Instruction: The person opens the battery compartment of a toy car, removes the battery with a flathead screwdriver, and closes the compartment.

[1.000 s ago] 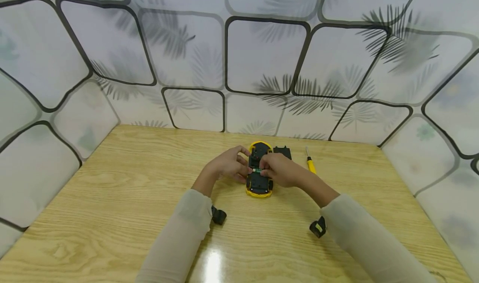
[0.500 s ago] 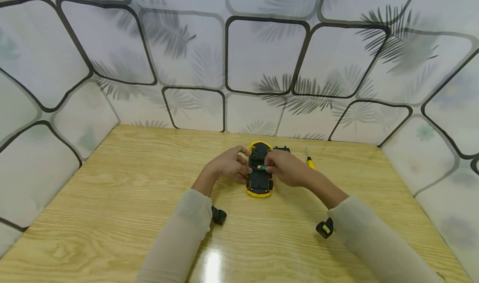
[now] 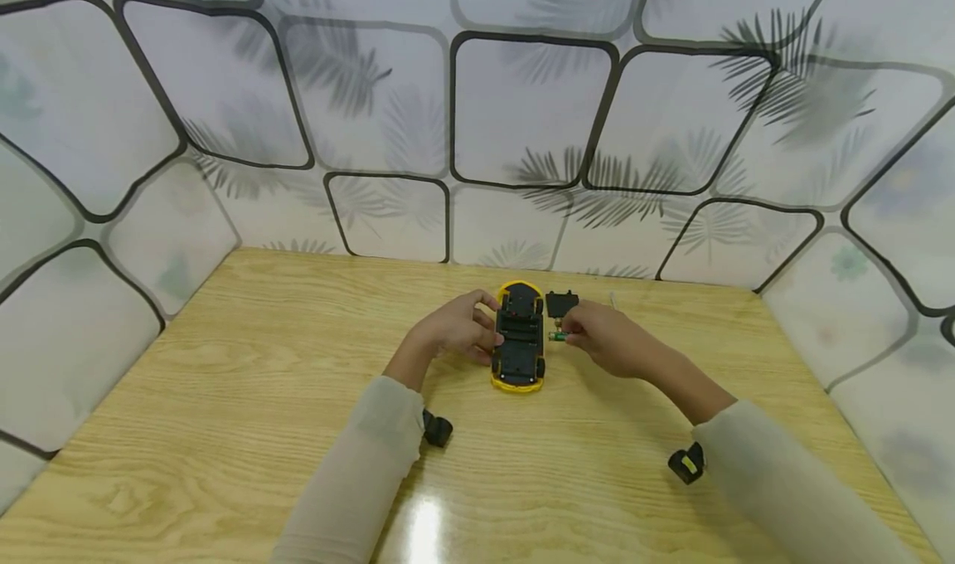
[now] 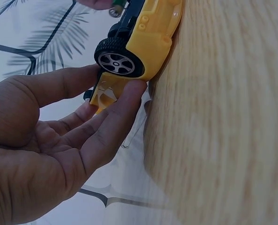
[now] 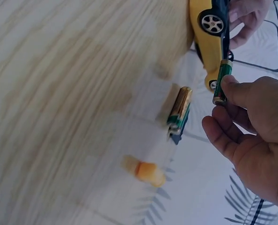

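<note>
A yellow toy car (image 3: 520, 369) lies upside down on the table, its black underside up and the battery compartment (image 3: 520, 328) uncovered, with no battery seen in it. My left hand (image 3: 460, 325) holds the car's left side, thumb and fingers around its edge near a wheel (image 4: 116, 63). To the right of the car, my right hand (image 3: 608, 337) pinches a green battery (image 5: 222, 82) between thumb and fingers, above the table. More batteries (image 5: 180, 108), gold and green, lie together on the table below that hand in the right wrist view.
A black battery cover (image 3: 561, 303) lies right of the car's far end. Behind my right hand is a screwdriver, its shaft (image 3: 613, 300) showing in the head view and its yellow handle (image 5: 149, 173) in the right wrist view. A patterned wall (image 3: 395, 216) borders the table.
My right hand has lifted the green battery out of the car's compartment and carried it right, off the car. The left hand and the car have stayed put.
</note>
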Demonstrator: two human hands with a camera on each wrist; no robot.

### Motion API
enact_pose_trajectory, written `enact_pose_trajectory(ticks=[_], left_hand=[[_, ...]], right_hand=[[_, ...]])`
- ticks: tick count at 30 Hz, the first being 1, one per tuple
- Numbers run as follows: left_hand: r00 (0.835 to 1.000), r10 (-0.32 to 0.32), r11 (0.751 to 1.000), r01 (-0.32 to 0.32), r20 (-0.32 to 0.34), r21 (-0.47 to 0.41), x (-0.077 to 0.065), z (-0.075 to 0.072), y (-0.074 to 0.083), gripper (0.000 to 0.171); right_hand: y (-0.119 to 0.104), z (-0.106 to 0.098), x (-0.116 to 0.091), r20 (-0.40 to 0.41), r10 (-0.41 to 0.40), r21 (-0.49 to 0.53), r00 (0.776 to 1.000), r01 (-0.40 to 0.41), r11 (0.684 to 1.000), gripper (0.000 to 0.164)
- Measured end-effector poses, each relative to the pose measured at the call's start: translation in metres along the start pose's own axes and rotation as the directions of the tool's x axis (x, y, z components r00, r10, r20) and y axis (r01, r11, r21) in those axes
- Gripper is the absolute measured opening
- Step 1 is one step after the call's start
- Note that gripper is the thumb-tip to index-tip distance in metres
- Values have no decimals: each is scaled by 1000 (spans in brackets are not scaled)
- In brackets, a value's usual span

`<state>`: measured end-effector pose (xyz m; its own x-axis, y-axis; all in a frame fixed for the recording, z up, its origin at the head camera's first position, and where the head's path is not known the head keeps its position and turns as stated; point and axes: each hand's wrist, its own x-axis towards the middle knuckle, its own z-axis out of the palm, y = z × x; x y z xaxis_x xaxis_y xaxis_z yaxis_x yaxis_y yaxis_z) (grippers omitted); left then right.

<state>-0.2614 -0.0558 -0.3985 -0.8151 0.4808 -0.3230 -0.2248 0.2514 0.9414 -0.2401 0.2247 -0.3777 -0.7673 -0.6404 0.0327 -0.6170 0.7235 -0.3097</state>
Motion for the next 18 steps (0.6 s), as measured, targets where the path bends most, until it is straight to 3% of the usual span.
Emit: enact_pose_trajectory(ticks=[8,18], left_hand=[[1000,-2,1000,2,-7,-2,-1,0,1,50],[1000,3,1000,-3,-2,11,1,0,0,52]], right_hand=[[14,2,-9,71,65,-27,995,-63,998,7],[22,9,-13,87,35,-91,996,-27,995,8]])
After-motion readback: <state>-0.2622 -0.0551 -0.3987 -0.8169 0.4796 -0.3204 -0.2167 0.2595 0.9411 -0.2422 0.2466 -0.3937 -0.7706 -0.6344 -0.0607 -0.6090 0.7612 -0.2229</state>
